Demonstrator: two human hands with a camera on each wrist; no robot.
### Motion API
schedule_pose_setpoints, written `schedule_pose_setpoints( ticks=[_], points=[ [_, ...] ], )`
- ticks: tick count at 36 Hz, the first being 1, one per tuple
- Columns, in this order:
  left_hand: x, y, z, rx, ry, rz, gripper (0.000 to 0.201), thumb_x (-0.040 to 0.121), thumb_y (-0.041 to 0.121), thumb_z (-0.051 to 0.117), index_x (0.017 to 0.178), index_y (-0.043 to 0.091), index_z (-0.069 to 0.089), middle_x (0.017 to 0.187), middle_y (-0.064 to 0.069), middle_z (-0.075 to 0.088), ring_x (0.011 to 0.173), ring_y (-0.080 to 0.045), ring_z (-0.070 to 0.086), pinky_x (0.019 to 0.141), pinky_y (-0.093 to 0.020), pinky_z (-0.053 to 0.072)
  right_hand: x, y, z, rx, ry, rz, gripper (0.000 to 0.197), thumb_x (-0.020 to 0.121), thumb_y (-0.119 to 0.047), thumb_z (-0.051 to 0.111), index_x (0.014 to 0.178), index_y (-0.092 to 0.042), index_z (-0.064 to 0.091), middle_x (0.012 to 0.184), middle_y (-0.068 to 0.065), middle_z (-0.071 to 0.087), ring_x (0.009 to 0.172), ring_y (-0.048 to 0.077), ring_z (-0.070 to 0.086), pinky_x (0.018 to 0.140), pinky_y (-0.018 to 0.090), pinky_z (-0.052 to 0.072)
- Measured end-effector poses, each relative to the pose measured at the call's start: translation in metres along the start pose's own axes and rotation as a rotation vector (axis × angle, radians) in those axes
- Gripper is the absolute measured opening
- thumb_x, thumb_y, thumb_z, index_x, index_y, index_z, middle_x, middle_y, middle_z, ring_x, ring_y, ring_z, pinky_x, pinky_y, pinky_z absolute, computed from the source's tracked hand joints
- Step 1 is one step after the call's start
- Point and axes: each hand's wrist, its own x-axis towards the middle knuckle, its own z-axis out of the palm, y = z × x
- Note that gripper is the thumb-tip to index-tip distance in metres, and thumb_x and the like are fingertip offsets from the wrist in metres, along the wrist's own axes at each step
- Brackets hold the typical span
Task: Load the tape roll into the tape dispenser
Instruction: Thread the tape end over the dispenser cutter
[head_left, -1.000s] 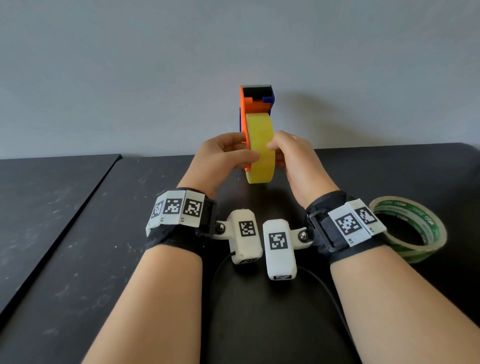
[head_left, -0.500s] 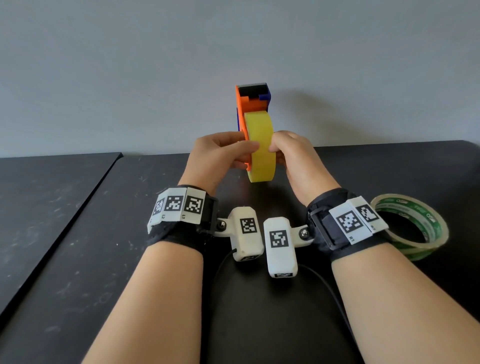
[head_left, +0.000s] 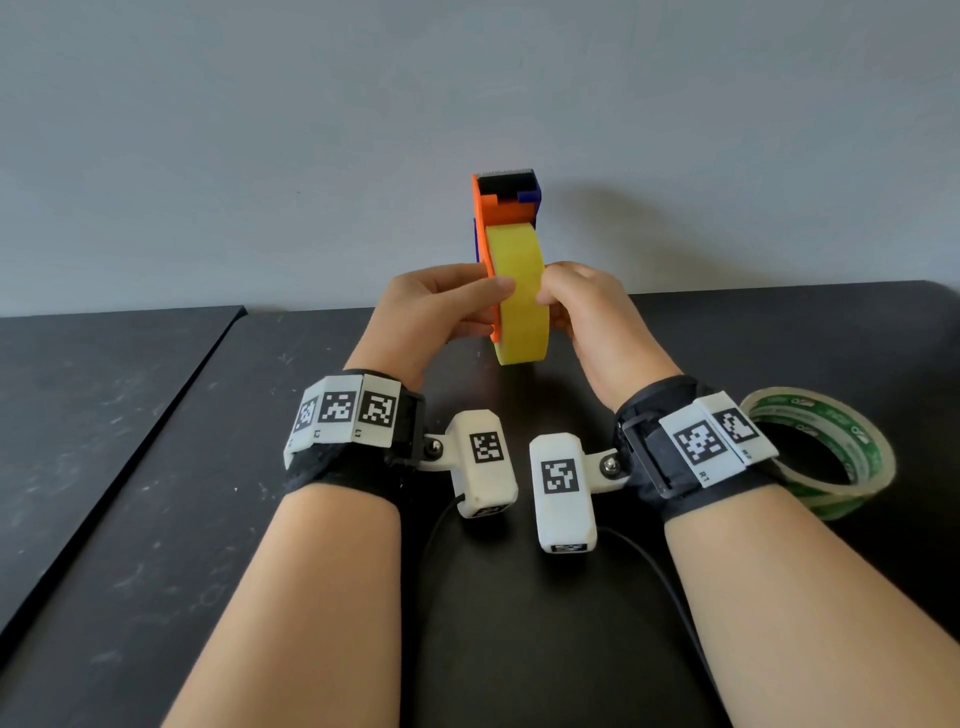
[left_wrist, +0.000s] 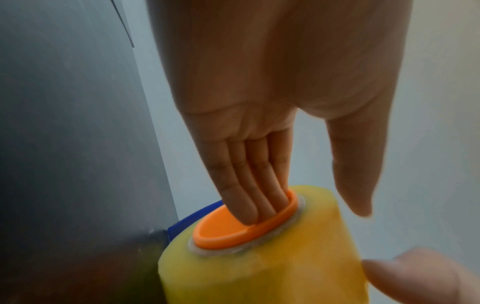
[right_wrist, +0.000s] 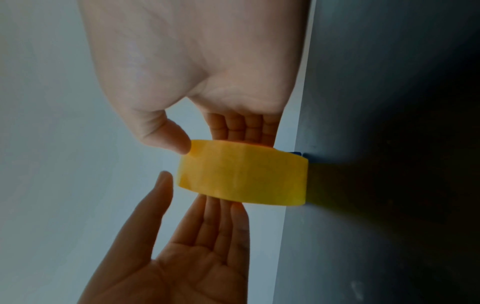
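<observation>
You work at a black table, scuffed with pale marks; a seam divides it into two panels, and a plain grey wall stands behind it. Two tape rolls are present, and one dispenser. The yellow roll stands on edge, seated on the orange hub of the dispenser, which is upright near the wall with its cutter end on top and blue parts showing behind the orange body. Your left hand lays straight, closed-together fingers against the hub face, thumb lying across the roll's yellow band. Your right hand holds the roll from the other side: thumb tip on the rim, fingers pressed flat behind the far face. The second roll, clear with green print, lies flat on the table beside your right wrist, well apart from the dispenser.
</observation>
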Motion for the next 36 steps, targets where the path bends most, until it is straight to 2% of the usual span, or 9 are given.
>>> schedule_pose_setpoints(
  ticks=[4,7,10,14,19,23,28,33,36],
  points=[
    [-0.0017,-0.0007,-0.0008,0.043,-0.069,0.0,0.039,0.073,0.017,0.078,0.112,0.013,0.071,0.099,-0.008,0.077,0.097,-0.027,0.072,0.096,-0.042,0.054,0.004,0.0026,-0.0008,0.024,0.009,0.017,0.022,0.066,-0.035,0.051,0.045,-0.03,0.055,0.077,0.003,0.052,0.087,0.027,0.051,0.087,0.047,0.042],
    [-0.0025,-0.0009,-0.0002,0.02,-0.061,-0.003,0.036,0.079,0.009,0.075,0.115,0.008,0.07,0.101,-0.012,0.076,0.097,-0.029,0.073,0.096,-0.042,0.054,0.0037,0.0014,-0.0003,0.031,0.018,0.02,0.014,0.07,-0.033,0.052,0.059,-0.025,0.052,0.083,0.007,0.053,0.088,0.027,0.052,0.083,0.041,0.04],
    [-0.0031,0.0005,0.0006,0.013,-0.042,-0.007,0.036,0.08,0.008,0.074,0.115,0.005,0.069,0.102,-0.014,0.076,0.095,-0.028,0.073,0.094,-0.041,0.055,0.0061,0.003,-0.0003,0.034,0.033,0.031,0.019,0.085,-0.024,0.053,0.067,-0.019,0.05,0.085,0.007,0.052,0.09,0.025,0.051,0.083,0.039,0.04],
    [-0.0033,0.0014,0.0024,0.018,-0.031,-0.007,0.035,0.08,0.009,0.075,0.114,0.006,0.07,0.099,-0.012,0.077,0.091,-0.025,0.074,0.09,-0.038,0.057,0.0029,-0.0011,0.0007,0.041,0.046,0.043,0.015,0.071,-0.03,0.051,0.063,-0.019,0.043,0.085,0.01,0.046,0.084,0.025,0.046,0.078,0.038,0.036],
    [-0.0024,0.0013,0.0015,0.042,0.006,0.016,0.033,0.08,0.015,0.076,0.112,0.006,0.071,0.097,-0.013,0.077,0.083,-0.022,0.074,0.082,-0.033,0.059,0.0083,0.0023,0.0004,0.02,0.065,0.065,0.025,0.086,-0.01,0.049,0.063,-0.017,0.041,0.074,0.002,0.043,0.077,0.02,0.044,0.071,0.033,0.035],
    [-0.0014,0.0004,0.0015,0.049,0.051,0.024,0.035,0.081,0.024,0.077,0.109,0.004,0.073,0.095,-0.015,0.077,0.087,-0.027,0.074,0.079,-0.033,0.06,0.0086,0.0015,-0.0008,-0.009,0.039,0.047,0.027,0.084,-0.007,0.049,0.061,-0.017,0.04,0.073,0.002,0.042,0.072,0.018,0.043,0.068,0.032,0.034],
    [-0.0006,0.0002,0.0028,0.07,0.074,0.044,0.038,0.082,0.03,0.075,0.109,0.003,0.072,0.092,-0.016,0.076,0.081,-0.024,0.074,0.073,-0.029,0.06,0.0043,0.0,-0.0032,0.007,-0.006,0.02,0.028,0.084,-0.007,0.048,0.06,-0.018,0.038,0.073,0.002,0.042,0.073,0.018,0.043,0.069,0.033,0.034],
    [0.0003,-0.0001,0.0017,0.063,0.067,0.039,0.035,0.084,0.032,0.072,0.107,0.006,0.072,0.09,-0.012,0.076,0.078,-0.02,0.073,0.077,-0.032,0.058,0.0025,-0.0008,-0.0017,0.024,-0.025,0.013,0.018,0.079,-0.016,0.053,0.063,-0.018,0.045,0.08,0.005,0.051,0.081,0.021,0.05,0.073,0.033,0.039],
    [0.0002,0.001,0.0007,0.05,0.012,0.024,0.045,0.076,0.034,0.078,0.111,0.006,0.071,0.098,-0.014,0.076,0.089,-0.026,0.072,0.088,-0.041,0.056,0.003,0.0,-0.0018,0.03,-0.018,0.013,0.018,0.079,-0.019,0.054,0.062,-0.018,0.046,0.082,0.006,0.052,0.087,0.023,0.052,0.076,0.035,0.04]
  ],
)
